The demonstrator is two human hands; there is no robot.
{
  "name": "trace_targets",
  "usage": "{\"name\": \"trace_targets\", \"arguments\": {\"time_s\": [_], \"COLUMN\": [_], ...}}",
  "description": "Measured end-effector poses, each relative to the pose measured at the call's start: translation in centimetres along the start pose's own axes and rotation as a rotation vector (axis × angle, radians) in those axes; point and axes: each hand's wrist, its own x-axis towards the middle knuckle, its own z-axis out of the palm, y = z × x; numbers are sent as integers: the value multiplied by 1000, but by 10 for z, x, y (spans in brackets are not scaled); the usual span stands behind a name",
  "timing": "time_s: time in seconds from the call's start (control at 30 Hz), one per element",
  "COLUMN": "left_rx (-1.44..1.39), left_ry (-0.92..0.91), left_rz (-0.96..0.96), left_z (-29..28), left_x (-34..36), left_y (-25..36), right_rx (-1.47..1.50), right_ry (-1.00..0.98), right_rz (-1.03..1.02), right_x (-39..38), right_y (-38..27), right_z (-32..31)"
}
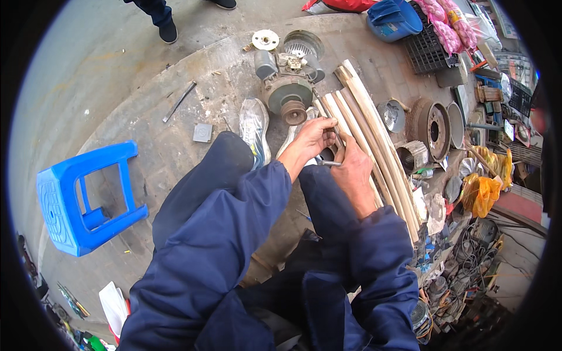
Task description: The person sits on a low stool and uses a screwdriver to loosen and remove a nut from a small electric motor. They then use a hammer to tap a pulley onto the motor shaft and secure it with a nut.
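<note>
In front of my knees, my left hand (317, 139) is closed, its fingertips pinching a slim metal rod (319, 100) that slants up toward the electric motor. Just right of it, my right hand (355, 174) is wrapped round the rod's lower part. A short metal bar (328, 162) sticks out leftward from the right fist; whether it joins the rod is hidden. The grey-green motor (287, 88) stands on the floor beyond my shoes, its rusty pulley (293, 112) facing me. A dark ring-shaped opening (329, 153) shows partly behind my hands.
Long wooden poles (374, 146) lie right of my hands. Beyond them are a rusty wheel drum (430, 126) and motor housings (413, 155). A blue plastic stool (58, 205) lies tipped over at left. A chisel-like bar (180, 102) and square plate (202, 133) lie on the floor. Someone's shoe (168, 32) shows far left.
</note>
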Motion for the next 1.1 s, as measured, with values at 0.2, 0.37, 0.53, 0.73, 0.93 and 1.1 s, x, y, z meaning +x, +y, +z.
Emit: {"name": "trace_targets", "arguments": {"time_s": [0.2,0.37,0.53,0.73,0.93,1.1], "left_rx": [-15,-1,26,67,82,103], "left_ry": [4,32,39,46,45,74], "left_rz": [36,50,62,69,67,48], "left_z": [3,9,8,4,1,2], "left_x": [1,3,4,6,7,4], "left_y": [-4,-6,-7,-9,-8,-4], "right_rx": [403,854,1163,1540,1797,2031], "right_ry": [110,149,96,116,137,183], "right_rz": [325,805,1068,1274,1440,1504], "right_x": [-8,-1,3,7,9,8], "right_y": [7,10,2,-2,-2,-1], "right_z": [17,22,10,4,3,2]}}
